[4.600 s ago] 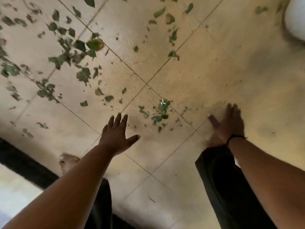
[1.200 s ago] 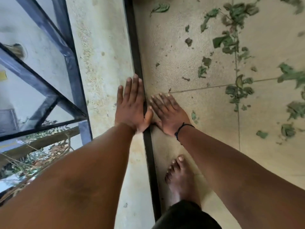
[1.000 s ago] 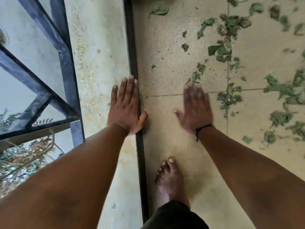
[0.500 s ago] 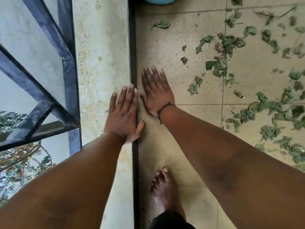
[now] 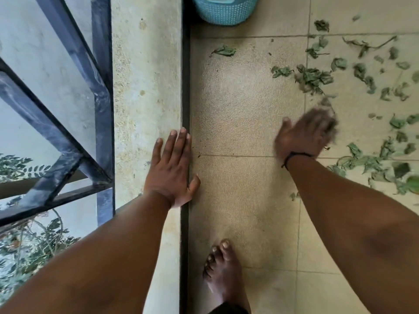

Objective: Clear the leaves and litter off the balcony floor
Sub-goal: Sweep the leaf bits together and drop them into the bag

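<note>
Left hand (image 5: 170,168) flat, fingers straight, pressed on ledge (image 5: 145,87) at floor's left edge. Right hand (image 5: 306,134) blurred, fingers spread over floor (image 5: 238,109), holding nothing. Leaves (image 5: 314,78) strewn along right edge.

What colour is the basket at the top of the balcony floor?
Light blue, with a perforated weave pattern; the basket shows in the head view.

right hand (image 5: 306,134) blurred (fingers indistinct); blue basket (image 5: 224,10) cut off.
</note>
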The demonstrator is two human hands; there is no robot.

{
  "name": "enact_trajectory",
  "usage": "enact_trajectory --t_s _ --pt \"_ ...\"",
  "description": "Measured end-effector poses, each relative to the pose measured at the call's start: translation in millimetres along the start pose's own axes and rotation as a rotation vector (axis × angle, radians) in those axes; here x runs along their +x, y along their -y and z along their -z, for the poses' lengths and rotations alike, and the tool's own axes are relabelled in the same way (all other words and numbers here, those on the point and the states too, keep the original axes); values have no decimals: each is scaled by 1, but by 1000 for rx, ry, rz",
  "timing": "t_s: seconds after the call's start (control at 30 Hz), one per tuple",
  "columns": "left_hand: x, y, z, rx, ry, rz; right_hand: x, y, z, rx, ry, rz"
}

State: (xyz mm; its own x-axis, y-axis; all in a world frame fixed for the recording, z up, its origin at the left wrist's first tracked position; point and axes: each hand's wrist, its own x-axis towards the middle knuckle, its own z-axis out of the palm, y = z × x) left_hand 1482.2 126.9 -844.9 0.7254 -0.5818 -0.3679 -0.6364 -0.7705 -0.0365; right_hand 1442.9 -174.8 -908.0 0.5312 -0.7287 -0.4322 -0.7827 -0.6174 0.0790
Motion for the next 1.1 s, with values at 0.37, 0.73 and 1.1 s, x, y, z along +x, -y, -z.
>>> enact_trajectory --t_s 0.37,0.73,1.1 --pt "2 -2 3 -25 23 -1 -2 172 48 -175 36 701" --pt "3 1 0 -32 20 -2 46 159 67 -278 162 619" --pt "2 0 4 -10 35 12 12 -31 18 42 15 -27"
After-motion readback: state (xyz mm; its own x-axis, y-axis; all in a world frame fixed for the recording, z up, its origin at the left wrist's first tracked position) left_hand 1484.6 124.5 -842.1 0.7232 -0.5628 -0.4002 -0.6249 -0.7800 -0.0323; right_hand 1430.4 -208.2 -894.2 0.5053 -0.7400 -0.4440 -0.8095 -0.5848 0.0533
